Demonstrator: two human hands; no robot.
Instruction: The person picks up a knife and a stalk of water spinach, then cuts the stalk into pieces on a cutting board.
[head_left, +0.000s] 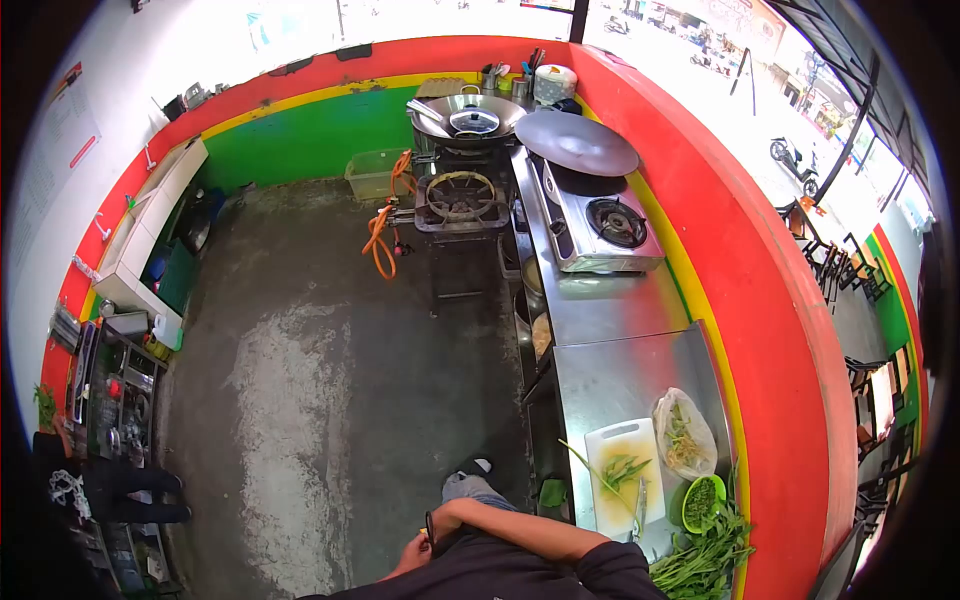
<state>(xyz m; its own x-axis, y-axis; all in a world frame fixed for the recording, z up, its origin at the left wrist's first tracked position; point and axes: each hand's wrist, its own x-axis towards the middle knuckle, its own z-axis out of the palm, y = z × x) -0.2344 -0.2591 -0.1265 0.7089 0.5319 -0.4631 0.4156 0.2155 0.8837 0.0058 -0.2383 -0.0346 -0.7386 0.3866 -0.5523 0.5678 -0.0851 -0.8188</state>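
Both my hands are close together in front of my body at the bottom. My right hand (449,516) is bent inward with its fingers curled and mostly hidden. Just below it is my left hand (411,552), also closed. Between them shows a small black and yellow thing (427,530), too small to name. Right of me, a white cutting board (610,518) on the steel counter bears cut green leaves (625,468) and a knife (641,505). Beside the board are a plastic bag of vegetables (684,435), a green bowl of chopped greens (703,503) and leafy greens (700,565).
A two-part steel counter (620,345) runs along the red wall, with a gas stove (610,225) and a large lid (577,142). Farther off are a wok (440,115), a burner stand (461,203) and an orange hose (377,245). Another person (125,492) is at the dish rack on the left.
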